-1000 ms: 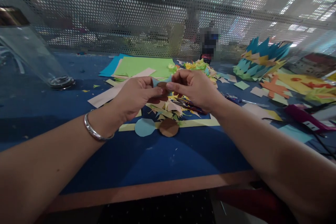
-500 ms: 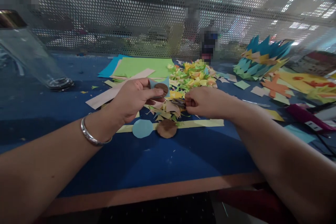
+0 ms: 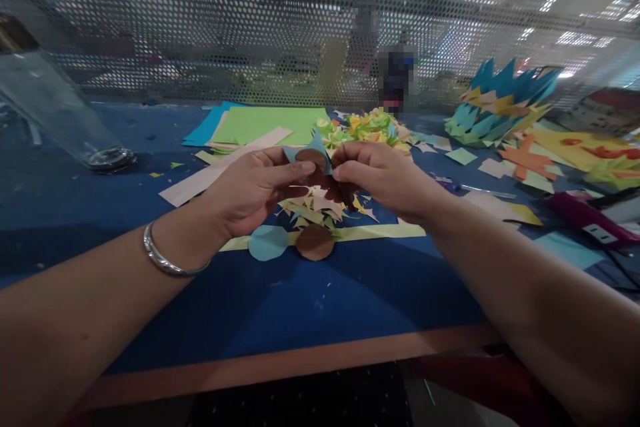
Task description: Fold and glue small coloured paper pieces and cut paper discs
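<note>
My left hand (image 3: 267, 183) pinches a light blue piece of paper (image 3: 319, 144) with a brown paper disc (image 3: 311, 159) against it, its thumb on the disc. My right hand (image 3: 373, 177) has its thumb and forefinger closed on the blue paper's right edge; its other fingers are in shadow. Just below lie paper scraps (image 3: 315, 207). A light blue paper circle (image 3: 268, 243) and a brown paper circle (image 3: 315, 243) rest side by side on a pale yellow paper strip (image 3: 385, 233) on the blue table (image 3: 300, 307).
Green paper sheets (image 3: 273, 123) are stacked at the back, with a pale strip (image 3: 225, 170) before them. Curled paper bits (image 3: 375, 127) form a heap. To the right stand a paper crown (image 3: 500, 107) and a purple device (image 3: 590, 220); a glass bottle (image 3: 55, 93) is at left.
My right hand has risen from the scraps and moved left to the blue paper, now gripping its right edge. My left hand still holds the paper and disc.
</note>
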Demonstrator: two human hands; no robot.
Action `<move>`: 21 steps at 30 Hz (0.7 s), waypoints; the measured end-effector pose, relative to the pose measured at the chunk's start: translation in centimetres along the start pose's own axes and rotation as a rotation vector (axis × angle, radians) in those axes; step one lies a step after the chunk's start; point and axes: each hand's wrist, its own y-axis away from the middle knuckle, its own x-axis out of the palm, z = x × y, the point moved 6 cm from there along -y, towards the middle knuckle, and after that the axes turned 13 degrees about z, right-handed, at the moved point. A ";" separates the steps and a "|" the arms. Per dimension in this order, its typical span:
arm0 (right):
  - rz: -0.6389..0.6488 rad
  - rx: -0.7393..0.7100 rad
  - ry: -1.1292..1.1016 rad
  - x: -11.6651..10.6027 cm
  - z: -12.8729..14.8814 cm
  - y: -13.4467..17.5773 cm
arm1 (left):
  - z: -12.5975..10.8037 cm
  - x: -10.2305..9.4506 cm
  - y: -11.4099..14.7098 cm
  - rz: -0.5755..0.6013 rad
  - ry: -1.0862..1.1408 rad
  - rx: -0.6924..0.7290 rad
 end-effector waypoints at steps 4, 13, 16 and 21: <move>0.020 -0.023 -0.265 1.0 0.3 -0.1 | -0.2 0.1 0.1 0.006 0.039 0.015; -0.135 0.017 -0.327 0.1 0.9 0.5 | -0.4 -0.3 0.4 -0.078 0.030 0.070; -0.148 0.008 -0.343 -0.1 0.6 0.5 | -0.6 -0.8 0.5 -0.132 0.082 0.093; -0.127 -0.028 -0.317 0.0 0.6 0.4 | -0.7 -0.7 0.4 -0.121 0.116 0.106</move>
